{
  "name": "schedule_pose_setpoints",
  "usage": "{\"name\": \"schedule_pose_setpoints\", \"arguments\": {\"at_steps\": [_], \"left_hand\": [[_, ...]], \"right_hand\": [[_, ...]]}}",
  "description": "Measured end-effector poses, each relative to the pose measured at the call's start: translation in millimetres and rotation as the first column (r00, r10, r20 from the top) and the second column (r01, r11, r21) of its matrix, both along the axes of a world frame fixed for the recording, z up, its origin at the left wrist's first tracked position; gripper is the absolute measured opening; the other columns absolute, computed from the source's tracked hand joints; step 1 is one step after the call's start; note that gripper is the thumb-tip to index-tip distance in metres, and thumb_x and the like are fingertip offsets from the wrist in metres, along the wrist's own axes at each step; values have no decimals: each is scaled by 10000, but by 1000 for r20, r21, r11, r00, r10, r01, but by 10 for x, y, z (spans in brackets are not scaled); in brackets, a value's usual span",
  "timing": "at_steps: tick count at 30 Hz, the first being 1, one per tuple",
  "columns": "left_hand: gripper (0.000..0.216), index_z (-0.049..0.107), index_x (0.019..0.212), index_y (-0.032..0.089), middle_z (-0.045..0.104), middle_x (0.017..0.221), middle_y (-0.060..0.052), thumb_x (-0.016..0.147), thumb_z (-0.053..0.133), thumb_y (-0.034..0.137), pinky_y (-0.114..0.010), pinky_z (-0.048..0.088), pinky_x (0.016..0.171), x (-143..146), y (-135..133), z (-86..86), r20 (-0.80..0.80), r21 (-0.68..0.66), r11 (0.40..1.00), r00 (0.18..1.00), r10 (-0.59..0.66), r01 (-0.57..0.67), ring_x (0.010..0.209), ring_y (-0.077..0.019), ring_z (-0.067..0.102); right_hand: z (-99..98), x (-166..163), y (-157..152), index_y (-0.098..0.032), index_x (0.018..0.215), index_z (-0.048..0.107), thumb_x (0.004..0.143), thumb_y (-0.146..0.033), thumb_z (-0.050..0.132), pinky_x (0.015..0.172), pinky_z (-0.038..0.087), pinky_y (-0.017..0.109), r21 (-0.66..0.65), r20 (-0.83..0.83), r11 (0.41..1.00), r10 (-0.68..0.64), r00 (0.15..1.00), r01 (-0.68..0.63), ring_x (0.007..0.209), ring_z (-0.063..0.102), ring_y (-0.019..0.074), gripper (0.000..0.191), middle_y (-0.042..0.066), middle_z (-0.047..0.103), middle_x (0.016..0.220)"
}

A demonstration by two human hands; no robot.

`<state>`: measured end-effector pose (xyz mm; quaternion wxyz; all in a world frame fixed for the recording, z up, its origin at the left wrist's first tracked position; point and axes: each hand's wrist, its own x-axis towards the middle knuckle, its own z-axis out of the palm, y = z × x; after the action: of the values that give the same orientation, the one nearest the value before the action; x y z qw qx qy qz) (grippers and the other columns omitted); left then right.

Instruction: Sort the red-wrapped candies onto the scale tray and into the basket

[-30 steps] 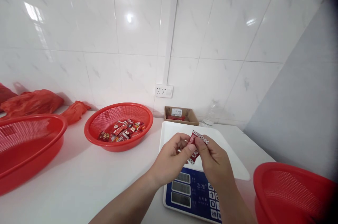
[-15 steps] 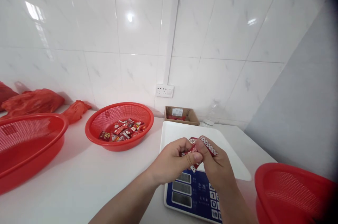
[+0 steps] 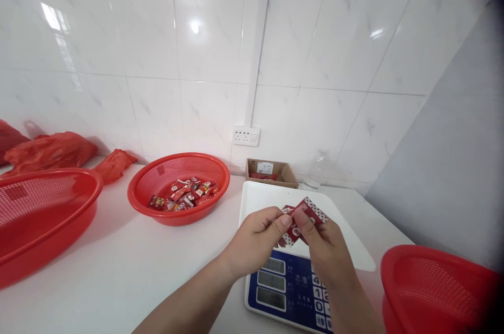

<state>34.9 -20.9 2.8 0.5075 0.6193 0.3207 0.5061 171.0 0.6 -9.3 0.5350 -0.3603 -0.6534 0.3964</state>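
Small red packets [image 3: 305,217] with white dotted edges are held between my two hands, above a white weighing scale [image 3: 260,198]. My left hand [image 3: 258,239] is closed on the packets from the left, thumb on top. From the right, my right hand [image 3: 325,242] pinches them with its thumb pressed on the red face. The packets overlap, and fingers hide part of them. Below my hands lies the scale's blue panel [image 3: 301,297] with its displays and keys.
A red basket [image 3: 137,195] holding several small packets stands to the left. Other red baskets [image 3: 84,218] are at far left and right. Red plastic bags [image 3: 59,150] lie at the back left. Behind the scale are a cardboard box [image 3: 289,176] and a clear bottle [image 3: 315,171].
The packets have turned and spread, so more of a red printed face shows. My right thumb has moved lower on it. Baskets and scale have stayed put.
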Motion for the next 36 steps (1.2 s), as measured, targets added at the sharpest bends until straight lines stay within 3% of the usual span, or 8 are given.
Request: {"name": "schedule_pose_setpoints", "arguments": {"at_steps": [6, 12, 18, 23, 28, 30, 32, 36], "left_hand": [[353, 476, 695, 163, 488, 659, 7, 841, 454, 484, -233, 368, 598, 29, -8, -13, 24, 12, 1000, 1000, -17, 17, 619, -102, 442], [352, 472, 663, 164, 456, 618, 18, 859, 437, 454, -229, 348, 576, -2, 26, -38, 20, 42, 995, 996, 89, -90, 590, -98, 411], [312, 504, 755, 172, 506, 685, 6, 854, 435, 460, -244, 373, 613, -3, 113, -115, -119, 62, 978, 971, 206, -200, 652, -120, 463], [321, 426, 1110, 207, 532, 957, -39, 856, 463, 400, -278, 405, 764, -10, 140, -117, -45, 84, 926, 927, 372, -367, 864, -150, 524], [320, 400, 1135, 211, 512, 1031, -55, 873, 442, 390, -309, 401, 841, -45, 125, -82, 12, 66, 919, 921, 390, -390, 944, -161, 508], [331, 398, 1143, 212, 510, 1049, -62, 873, 444, 398, -317, 400, 853, -50, 116, -81, 26, 63, 921, 923, 384, -385, 966, -169, 507], [331, 406, 1139, 216, 512, 1068, -67, 871, 450, 405, -323, 396, 865, -49, 105, -79, 43, 71, 921, 924, 380, -382, 994, -178, 505], [319, 422, 1130, 222, 517, 1075, -66, 871, 453, 404, -321, 382, 882, -45, 68, -53, 54, 96, 918, 923, 381, -384, 1012, -177, 496]], "right_hand": [[71, -24, -56, -190, 611, 539, 817, -459, 523, 546, 420, 257, 110, 55, 993, -39, 998, 33, 566, 512, 143, 339, -8, 550, 567], [-7, -52, 11, -187, 589, 510, 827, -559, 444, 478, 368, 239, 75, 46, 995, -65, 997, 62, 518, 439, 119, 447, -7, 507, 549], [48, 61, 83, -193, 756, 605, 791, -541, 511, 456, 345, 237, 1, 150, 988, -150, 977, 152, 499, 425, 120, 362, -13, 528, 582], [-104, 298, 352, -211, 730, 625, 800, -529, 435, 537, 392, 288, 119, 366, 889, -452, 813, 441, 560, 530, 183, 377, 22, 610, 590], [-427, 500, 652, -229, 971, 668, 792, -456, 442, 641, 435, 384, 156, 606, 823, -517, 605, 547, 772, 608, 270, 367, 99, 694, 889], [-501, 521, 691, -224, 1073, 645, 770, -445, 497, 711, 439, 438, 220, 621, 801, -555, 554, 557, 919, 587, 310, 402, 126, 668, 1021], [-537, 508, 683, -231, 1114, 630, 766, -420, 524, 817, 422, 474, 261, 582, 831, -541, 607, 491, 1043, 546, 311, 410, 117, 635, 1118], [-574, 404, 619, -257, 1070, 660, 800, -366, 500, 949, 373, 459, 169, 615, 951, -306, 727, 258, 1129, 519, 267, 333, 69, 599, 1210]]}}
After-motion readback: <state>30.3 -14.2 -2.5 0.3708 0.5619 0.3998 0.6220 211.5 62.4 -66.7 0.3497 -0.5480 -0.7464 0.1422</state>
